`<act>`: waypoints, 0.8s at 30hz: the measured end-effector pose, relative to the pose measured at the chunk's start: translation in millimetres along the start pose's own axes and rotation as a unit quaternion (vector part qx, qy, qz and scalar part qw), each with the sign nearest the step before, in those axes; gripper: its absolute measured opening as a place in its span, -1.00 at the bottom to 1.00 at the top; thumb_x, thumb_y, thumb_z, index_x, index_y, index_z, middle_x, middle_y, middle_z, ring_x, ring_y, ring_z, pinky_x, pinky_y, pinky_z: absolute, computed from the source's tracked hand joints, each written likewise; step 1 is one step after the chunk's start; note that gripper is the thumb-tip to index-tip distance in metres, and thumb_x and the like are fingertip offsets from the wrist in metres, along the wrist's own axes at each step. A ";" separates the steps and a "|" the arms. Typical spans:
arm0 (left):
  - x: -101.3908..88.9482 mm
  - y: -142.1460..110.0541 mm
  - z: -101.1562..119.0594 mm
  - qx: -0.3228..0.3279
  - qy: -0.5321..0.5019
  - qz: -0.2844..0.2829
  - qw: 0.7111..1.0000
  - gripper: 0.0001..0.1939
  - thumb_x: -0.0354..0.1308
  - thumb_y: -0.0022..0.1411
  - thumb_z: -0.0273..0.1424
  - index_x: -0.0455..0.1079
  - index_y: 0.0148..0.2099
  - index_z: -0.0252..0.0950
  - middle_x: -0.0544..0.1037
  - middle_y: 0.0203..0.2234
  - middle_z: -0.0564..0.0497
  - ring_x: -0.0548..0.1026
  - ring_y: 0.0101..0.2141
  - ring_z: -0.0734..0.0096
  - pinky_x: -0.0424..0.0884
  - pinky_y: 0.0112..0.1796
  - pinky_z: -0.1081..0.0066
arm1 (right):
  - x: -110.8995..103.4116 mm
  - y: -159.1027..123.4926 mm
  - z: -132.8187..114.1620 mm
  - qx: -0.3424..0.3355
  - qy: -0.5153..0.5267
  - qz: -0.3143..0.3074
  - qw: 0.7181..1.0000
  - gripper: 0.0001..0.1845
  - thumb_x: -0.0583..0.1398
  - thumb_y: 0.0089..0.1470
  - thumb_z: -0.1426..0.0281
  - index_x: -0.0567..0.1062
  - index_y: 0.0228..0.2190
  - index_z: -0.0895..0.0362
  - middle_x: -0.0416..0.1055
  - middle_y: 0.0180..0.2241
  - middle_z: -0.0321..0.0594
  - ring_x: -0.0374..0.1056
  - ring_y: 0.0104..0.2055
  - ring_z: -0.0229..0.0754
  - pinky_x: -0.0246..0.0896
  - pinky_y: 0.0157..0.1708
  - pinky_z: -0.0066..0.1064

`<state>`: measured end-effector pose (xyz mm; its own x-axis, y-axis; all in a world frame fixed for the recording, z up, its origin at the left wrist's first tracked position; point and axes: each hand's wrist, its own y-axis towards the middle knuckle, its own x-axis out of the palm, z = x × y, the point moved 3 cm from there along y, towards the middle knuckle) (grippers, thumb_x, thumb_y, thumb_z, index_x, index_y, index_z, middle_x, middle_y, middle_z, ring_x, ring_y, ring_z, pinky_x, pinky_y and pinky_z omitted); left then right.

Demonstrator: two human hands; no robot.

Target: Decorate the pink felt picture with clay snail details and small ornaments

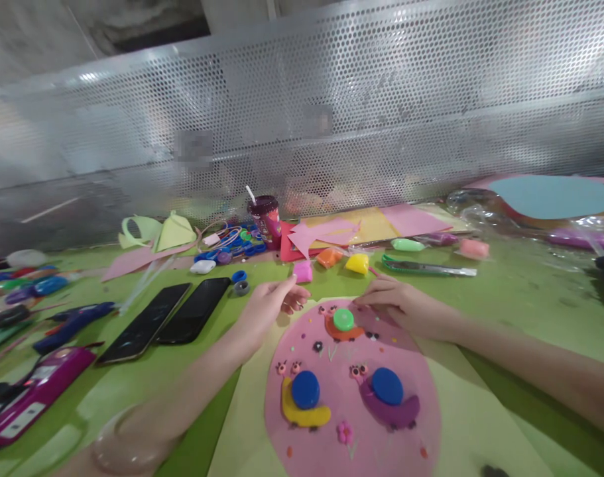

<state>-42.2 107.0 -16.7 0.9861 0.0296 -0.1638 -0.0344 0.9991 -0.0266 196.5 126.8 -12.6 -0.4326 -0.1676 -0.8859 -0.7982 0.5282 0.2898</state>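
Observation:
A pink rounded sheet (326, 424) on pale yellow paper (246, 424) lies before me. It bears three clay snails with bottle-cap shells: an orange one with a green cap (343, 319), a yellow one with a blue cap (305, 389) and a purple one with a blue cap (387, 386). A pink clay flower (345, 432) sits below them. My left hand (269, 308) is above the sheet's upper left edge, fingers loosely curled and apart, close to a pink clay packet (302, 271). At the upper right edge, my right hand (406, 305) rests palm down, fingers stretched; a thin pink stick (374, 271) shows beside them.
Two phones (145, 324), a glue gun (75, 324) and a magenta power strip (38, 397) lie left. Behind are a cup with a straw (266, 222), orange (329, 257) and yellow (357, 264) clay packets, and a green cutter (428, 267). A perforated metal panel (331, 152) stands behind.

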 end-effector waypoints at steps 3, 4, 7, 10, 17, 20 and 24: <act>-0.4 -0.3 -1.0 0.006 0.004 -0.003 1.000 -0.62 0.08 0.08 -0.13 0.49 -0.48 -0.34 0.47 -0.60 -0.04 0.35 -0.53 0.42 0.25 -0.44 0.45 | 0.4 -0.4 2.6 0.000 0.013 0.001 1.000 -0.55 -0.08 0.05 0.62 0.48 -0.15 0.13 0.38 -0.25 -0.12 0.29 -0.21 -0.21 0.25 -0.19 -0.33; -0.7 -0.3 -1.4 0.006 0.007 -0.003 1.000 -0.62 0.08 0.08 -0.12 0.49 -0.47 -0.34 0.47 -0.59 -0.04 0.35 -0.52 0.41 0.26 -0.44 0.45 | 1.0 -0.5 3.9 -0.001 0.015 0.001 1.000 -0.55 -0.07 0.05 0.61 0.49 -0.15 0.13 0.39 -0.23 -0.11 0.28 -0.19 -0.21 0.25 -0.18 -0.33; -1.2 0.2 -2.0 0.006 0.013 -0.002 1.000 -0.61 0.07 0.08 -0.11 0.49 -0.47 -0.34 0.48 -0.59 -0.04 0.36 -0.52 0.41 0.26 -0.44 0.44 | 2.5 -0.5 7.3 0.001 0.025 -0.003 1.000 -0.57 -0.05 0.05 0.60 0.50 -0.16 0.12 0.38 -0.21 -0.11 0.29 -0.17 -0.21 0.25 -0.16 -0.32; -1.3 1.2 -2.1 0.005 0.012 -0.001 1.000 -0.62 0.08 0.08 -0.12 0.50 -0.48 -0.33 0.49 -0.59 -0.04 0.36 -0.53 0.42 0.26 -0.45 0.45 | 0.7 -0.3 8.0 0.006 0.030 -0.011 0.999 -0.54 -0.05 0.03 0.63 0.50 -0.15 0.11 0.39 -0.20 -0.13 0.30 -0.18 -0.23 0.25 -0.16 -0.33; -0.5 1.6 -2.5 0.005 0.007 -0.005 1.000 -0.62 0.09 0.09 -0.12 0.50 -0.48 -0.34 0.48 -0.59 -0.06 0.36 -0.54 0.43 0.26 -0.45 0.44 | -1.9 -1.3 8.7 0.003 0.046 -0.025 0.999 -0.52 -0.05 0.02 0.66 0.50 -0.15 0.12 0.38 -0.16 -0.12 0.30 -0.13 -0.23 0.23 -0.12 -0.33; -0.2 0.7 -2.0 0.003 0.006 -0.006 1.000 -0.62 0.10 0.08 -0.12 0.50 -0.48 -0.33 0.48 -0.59 -0.05 0.36 -0.54 0.43 0.26 -0.45 0.44 | -1.9 -1.7 8.6 0.002 0.049 -0.028 0.998 -0.55 -0.04 0.01 0.66 0.52 -0.19 0.14 0.37 -0.17 -0.11 0.29 -0.13 -0.22 0.25 -0.15 -0.36; 0.3 0.3 -1.6 0.003 -0.001 -0.006 1.000 -0.62 0.10 0.07 -0.12 0.49 -0.48 -0.34 0.47 -0.60 -0.05 0.35 -0.54 0.44 0.25 -0.45 0.44 | -5.7 0.4 4.7 0.015 0.053 -0.027 0.998 -0.62 -0.01 0.07 0.57 0.49 -0.14 0.14 0.36 -0.18 -0.11 0.30 -0.17 -0.22 0.24 -0.18 -0.35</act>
<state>-42.2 107.3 -18.4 0.9867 0.0179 -0.1617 -0.0219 0.9995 -0.0230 200.6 131.8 -9.2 -0.4321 -0.2828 -0.8564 -0.8091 0.5409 0.2296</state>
